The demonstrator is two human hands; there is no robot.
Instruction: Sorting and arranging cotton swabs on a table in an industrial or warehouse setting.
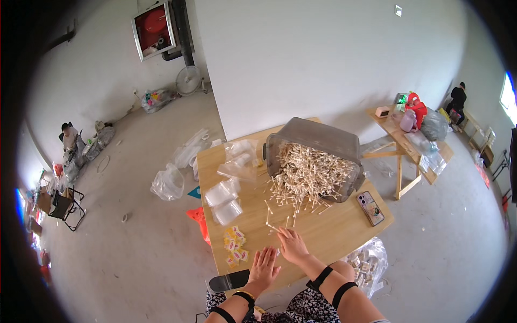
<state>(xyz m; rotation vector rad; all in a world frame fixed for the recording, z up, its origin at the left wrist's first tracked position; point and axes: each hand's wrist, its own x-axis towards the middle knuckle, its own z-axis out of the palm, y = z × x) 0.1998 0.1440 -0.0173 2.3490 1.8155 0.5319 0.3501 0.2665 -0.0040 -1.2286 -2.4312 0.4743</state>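
Note:
My left hand [264, 267] lies low over the table's near edge, fingers stretched out flat and holding nothing visible. Just to its right, my right hand [293, 246] reaches forward over the wood with its fingers extended. Its fingertips meet a loose cotton swab [273, 227]; a grip on it does not show. Beyond the hands, a grey translucent plastic tub [318, 131] rests tipped on its side. A large heap of cotton swabs [312, 175] spills from its mouth onto the table. Left of my left hand are small yellow and white packets or cards [235, 245].
Clear plastic boxes or packs [223, 202] and clear bags [239, 156] lie along the wooden table's [334, 231] left side. A phone [370, 208] sits at right, a dark flat object [229, 281] at the near-left corner. A bag of small packs [369, 264] stands below right. Two people are far off.

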